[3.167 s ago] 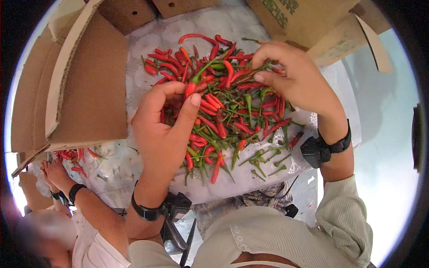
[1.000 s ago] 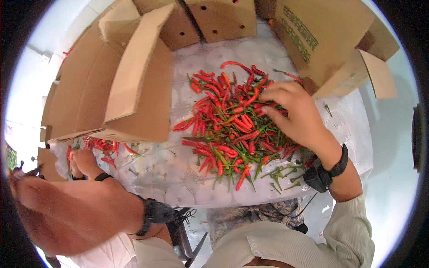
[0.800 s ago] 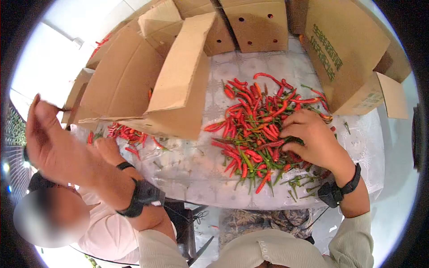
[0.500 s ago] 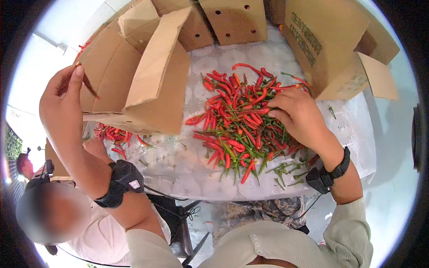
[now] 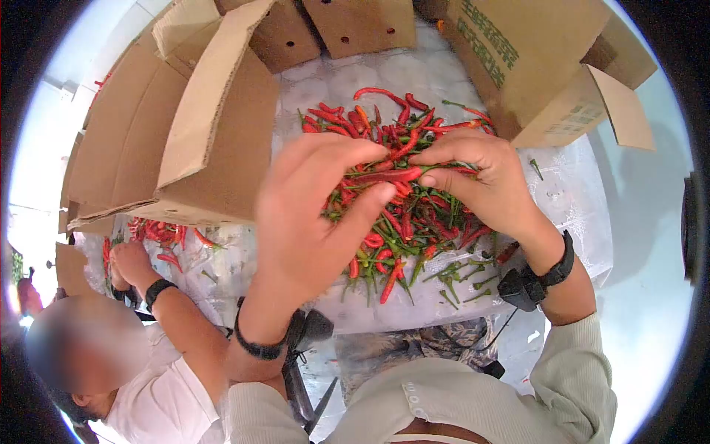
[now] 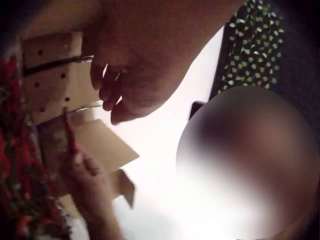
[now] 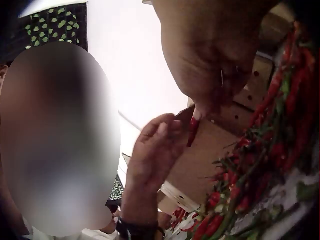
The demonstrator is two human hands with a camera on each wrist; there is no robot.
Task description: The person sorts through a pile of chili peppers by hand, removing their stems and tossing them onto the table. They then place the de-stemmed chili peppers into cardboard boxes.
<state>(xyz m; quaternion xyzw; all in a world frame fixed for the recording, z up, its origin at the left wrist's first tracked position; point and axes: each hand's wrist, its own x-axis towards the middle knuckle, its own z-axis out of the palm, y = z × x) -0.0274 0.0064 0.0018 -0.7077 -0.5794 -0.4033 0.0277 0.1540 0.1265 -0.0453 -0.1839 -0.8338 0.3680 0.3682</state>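
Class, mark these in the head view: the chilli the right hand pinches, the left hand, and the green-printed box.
Chilli [image 5: 398,176], head view: middle of its red body.
Left hand [image 5: 305,198], head view: middle of the hand.
Green-printed box [image 5: 531,65], head view: its printed side wall.

Pale table [image 5: 355,78], chillies [image 5: 407,222], stems [image 5: 449,283], cardboard boxes [image 5: 518,66]

Green Chinese characters [image 5: 488,33] stand in two rows on the carton [image 5: 540,78] at the table's [image 5: 569,211] far right corner — too blurred to read. The shirt's [image 5: 466,403] lettering [image 5: 414,401] — likewise unclear.
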